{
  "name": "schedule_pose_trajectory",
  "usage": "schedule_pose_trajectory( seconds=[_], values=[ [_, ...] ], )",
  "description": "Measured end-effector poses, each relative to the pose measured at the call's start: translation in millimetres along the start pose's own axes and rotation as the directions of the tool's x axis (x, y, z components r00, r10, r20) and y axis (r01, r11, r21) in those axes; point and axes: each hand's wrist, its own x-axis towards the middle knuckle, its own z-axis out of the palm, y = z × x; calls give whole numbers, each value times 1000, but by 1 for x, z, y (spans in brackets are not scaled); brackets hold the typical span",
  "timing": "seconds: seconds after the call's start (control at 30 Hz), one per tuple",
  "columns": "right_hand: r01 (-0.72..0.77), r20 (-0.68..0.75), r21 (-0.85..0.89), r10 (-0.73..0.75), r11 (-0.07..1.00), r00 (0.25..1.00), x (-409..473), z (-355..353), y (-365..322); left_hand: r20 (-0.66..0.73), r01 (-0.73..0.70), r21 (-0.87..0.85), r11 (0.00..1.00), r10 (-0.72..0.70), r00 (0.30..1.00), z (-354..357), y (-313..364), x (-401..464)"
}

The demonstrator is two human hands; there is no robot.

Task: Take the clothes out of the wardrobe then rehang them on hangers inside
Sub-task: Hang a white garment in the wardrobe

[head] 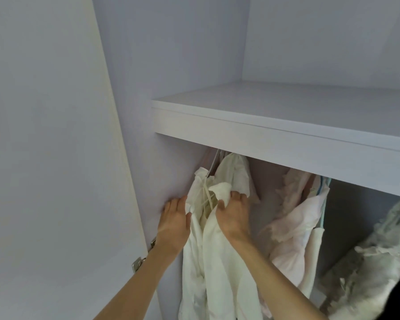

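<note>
A cream white garment (217,262) with a drawstring hangs on a hanger (214,161) at the left end of the wardrobe, under the shelf. My right hand (233,215) is shut on the garment's collar fabric near the top. My left hand (174,222) lies along the garment's left edge, thumb hooked on the cloth and fingers spread toward the wardrobe's side wall. The rail is hidden behind the shelf edge.
A white shelf (286,125) runs above the hanging space. To the right hang a pale pink garment (293,222) on a light blue hanger (323,204) and a grey fluffy garment (379,269). The open wardrobe door (56,158) with its metal hinge (138,264) stands at left.
</note>
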Motion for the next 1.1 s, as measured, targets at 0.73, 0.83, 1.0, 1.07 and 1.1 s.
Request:
schedule_pose_trajectory(
  seconds=[0.73,0.83,1.0,1.07,1.1],
  values=[
    [-82,493,318,-91,944,865,16,55,-24,445,259,-522,813,1,895,-25,-25,-17],
    [-7,471,255,-118,967,874,1,47,-17,432,118,-369,922,57,900,-26,-28,-20],
    [237,409,28,-228,971,884,-46,40,18,288,-124,-43,991,131,949,-22,-41,-59],
    [307,410,-56,-259,950,875,-70,40,34,227,-150,13,989,143,963,-14,-45,-88],
    [336,416,-103,-266,936,870,-82,40,42,204,-162,8,987,157,966,-9,-46,-104]
  ],
)
